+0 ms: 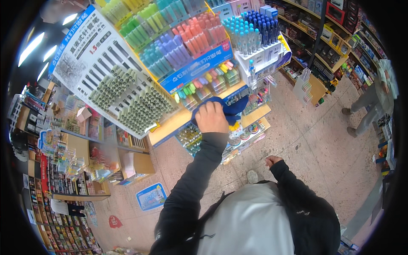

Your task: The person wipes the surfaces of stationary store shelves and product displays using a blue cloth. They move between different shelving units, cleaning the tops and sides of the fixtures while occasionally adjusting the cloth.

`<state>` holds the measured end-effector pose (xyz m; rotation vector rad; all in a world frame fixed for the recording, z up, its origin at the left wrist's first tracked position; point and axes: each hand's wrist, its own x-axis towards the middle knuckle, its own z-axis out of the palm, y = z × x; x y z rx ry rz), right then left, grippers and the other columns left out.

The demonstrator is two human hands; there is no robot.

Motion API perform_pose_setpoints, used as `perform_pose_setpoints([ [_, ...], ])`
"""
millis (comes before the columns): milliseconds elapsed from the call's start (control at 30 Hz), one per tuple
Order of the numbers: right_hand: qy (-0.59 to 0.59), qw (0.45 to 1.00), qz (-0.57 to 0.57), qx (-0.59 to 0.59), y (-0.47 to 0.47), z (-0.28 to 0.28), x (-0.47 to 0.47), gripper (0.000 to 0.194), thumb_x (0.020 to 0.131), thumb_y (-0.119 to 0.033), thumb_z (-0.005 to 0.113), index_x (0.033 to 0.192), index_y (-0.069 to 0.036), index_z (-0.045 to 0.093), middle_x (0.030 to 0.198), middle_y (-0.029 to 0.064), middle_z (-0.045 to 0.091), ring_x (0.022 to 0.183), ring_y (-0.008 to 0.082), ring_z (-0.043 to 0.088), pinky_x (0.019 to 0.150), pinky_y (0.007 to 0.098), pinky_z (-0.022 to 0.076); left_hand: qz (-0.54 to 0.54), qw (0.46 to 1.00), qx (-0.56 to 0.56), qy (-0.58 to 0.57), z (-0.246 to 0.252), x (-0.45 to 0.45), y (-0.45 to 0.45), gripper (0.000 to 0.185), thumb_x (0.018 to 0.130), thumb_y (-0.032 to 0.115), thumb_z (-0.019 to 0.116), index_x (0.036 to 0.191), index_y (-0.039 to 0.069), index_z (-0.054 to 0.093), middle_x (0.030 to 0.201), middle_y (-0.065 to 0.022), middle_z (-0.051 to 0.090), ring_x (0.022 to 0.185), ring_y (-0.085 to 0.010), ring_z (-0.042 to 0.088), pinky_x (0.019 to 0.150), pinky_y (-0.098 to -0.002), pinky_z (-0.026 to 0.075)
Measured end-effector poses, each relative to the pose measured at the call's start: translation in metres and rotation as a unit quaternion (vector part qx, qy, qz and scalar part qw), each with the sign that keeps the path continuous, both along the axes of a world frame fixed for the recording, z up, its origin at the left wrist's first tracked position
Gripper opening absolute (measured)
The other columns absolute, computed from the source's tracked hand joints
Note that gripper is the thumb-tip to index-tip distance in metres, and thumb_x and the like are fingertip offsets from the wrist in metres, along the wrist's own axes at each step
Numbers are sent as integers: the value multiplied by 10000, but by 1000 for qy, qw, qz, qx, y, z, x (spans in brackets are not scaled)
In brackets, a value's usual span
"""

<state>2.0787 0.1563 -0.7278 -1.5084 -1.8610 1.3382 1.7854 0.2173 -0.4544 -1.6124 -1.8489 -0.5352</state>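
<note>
My left hand (211,118) grips a dark blue cloth (237,107) at the wooden front ledge (170,124) of a pen display shelf. Part of the cloth lies beneath my fingers, and the rest spreads to the right along the ledge. Just behind it, clear boxes (220,83) hold colourful highlighters. Rows of pastel pens (197,30) rise on a tiered rack above them. To the left leans a white display board (95,60) with many grey-green capped pens (145,108). My right hand (274,161) hangs low by my body, loosely curled, with nothing visible in it.
White boxes (259,57) carry upright blue-capped pens at the display's right end. A lower shelf (251,129) holds small goods. Another person (374,98) stands on the tiled floor (287,134) at right. Wooden display units (137,164) stand at left, near a floor sticker (151,196).
</note>
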Motion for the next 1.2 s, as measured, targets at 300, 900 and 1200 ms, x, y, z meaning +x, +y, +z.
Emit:
perform_pose_setpoints([
  [300,35,995,-19,-87,-8,-23,21,219,965,-211,650,1015,-6,707,745,92,713,651,147,674,615,294,555,-4,1000,2,-7,2,10,14,107,863,200,644,852,101,604,885,-64,556,887,-272,556,767,-411,400],
  [900,119,984,-100,-85,107,31,3,234,975,-238,643,1030,-14,680,730,91,710,448,120,575,425,250,470,26,993,-6,-112,5,-62,-66,159,760,125,685,869,46,600,911,-137,611,897,-341,596,765,-458,469],
  [1200,139,985,4,-99,75,24,-49,229,976,-237,642,987,-12,681,721,91,708,442,118,579,419,269,481,68,991,78,-82,-13,-134,-121,178,790,117,692,882,9,585,1098,-212,638,1041,-390,599,909,-511,459],
])
